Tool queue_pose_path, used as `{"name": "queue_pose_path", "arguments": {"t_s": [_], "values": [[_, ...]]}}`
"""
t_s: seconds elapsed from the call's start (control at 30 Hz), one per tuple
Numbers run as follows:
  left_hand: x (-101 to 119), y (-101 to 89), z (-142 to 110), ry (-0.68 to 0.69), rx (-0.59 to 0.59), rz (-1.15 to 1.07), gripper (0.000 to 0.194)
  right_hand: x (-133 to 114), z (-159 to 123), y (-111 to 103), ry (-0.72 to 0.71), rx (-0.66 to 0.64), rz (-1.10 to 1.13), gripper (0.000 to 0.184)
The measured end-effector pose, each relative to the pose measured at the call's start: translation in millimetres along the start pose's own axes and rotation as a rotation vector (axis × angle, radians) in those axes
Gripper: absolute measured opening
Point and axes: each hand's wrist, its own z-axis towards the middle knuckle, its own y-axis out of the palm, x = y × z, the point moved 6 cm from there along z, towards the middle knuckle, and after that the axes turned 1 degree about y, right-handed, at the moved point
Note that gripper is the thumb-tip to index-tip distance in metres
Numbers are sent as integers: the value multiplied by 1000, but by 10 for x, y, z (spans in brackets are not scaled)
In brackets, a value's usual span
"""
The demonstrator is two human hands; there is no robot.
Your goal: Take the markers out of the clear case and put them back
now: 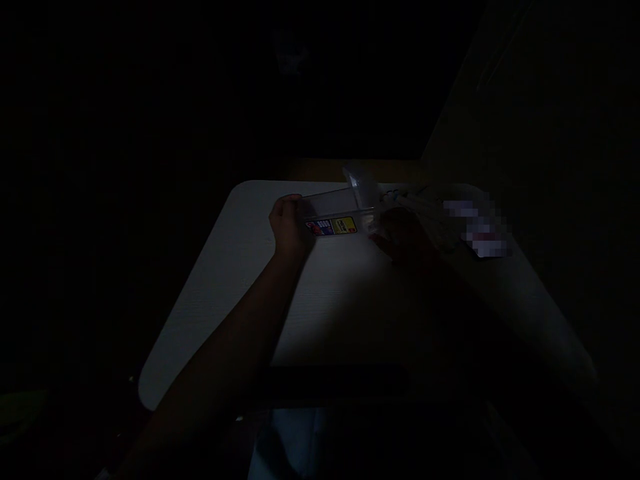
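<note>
The scene is very dark. My left hand (286, 223) grips the left end of a clear plastic case (336, 212) that lies on a pale table (235, 293). The case bears a yellow, blue and red label (332, 226), and its clear lid (361, 187) stands raised at the right end. My right hand (404, 233) is dim, resting at the right end of the case; I cannot tell whether it grips it. Several thin stick-like items (415, 200) lie just beyond that hand.
The table has rounded corners, and its front edge lies near my body. A blurred-out patch (477, 227) sits at the table's right side. Everything around the table is black and unreadable.
</note>
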Motion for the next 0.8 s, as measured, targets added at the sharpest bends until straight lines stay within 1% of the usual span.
{"name": "queue_pose_path", "arguments": {"t_s": [0.07, 0.1, 0.13, 0.23, 0.33, 0.4, 0.47, 0.53, 0.6, 0.67, 0.73, 0.8], "values": [[-22, -3, -22, -36, 40, -29, 35, 17, 23, -1, 83, -15, -16, 35], [-12, 8, -40, -25, 35, -28, 39, 27, 28, -11, 111, -14, -16, 35], [12, 33, -61, 6, -2, -8, 44, 39, 28, -33, 131, 3, -13, 35], [80, 134, -152, 107, -198, 87, 58, 116, -4, -135, 191, 117, -18, 40], [90, 213, -232, 188, -391, 162, 72, 263, -63, -199, 281, 214, -84, 45], [93, 250, -259, 295, -488, 251, 83, 345, -91, -219, 280, 289, -117, 47], [92, 275, -270, 433, -548, 390, 95, 376, -102, -229, 198, 378, -102, 49], [97, 278, -273, 563, -557, 524, 107, 349, -109, -242, 69, 466, -48, 49], [102, 283, -290, 655, -575, 622, 114, 272, -118, -261, -62, 526, 16, 48], [102, 279, -307, 691, -573, 672, 113, 174, -123, -276, -152, 526, 57, 46], [93, 261, -309, 684, -538, 673, 106, 92, -131, -295, -203, 503, 52, 45], [69, 236, -291, 665, -483, 652, 100, 80, -163, -349, -228, 544, 28, 48]]}}
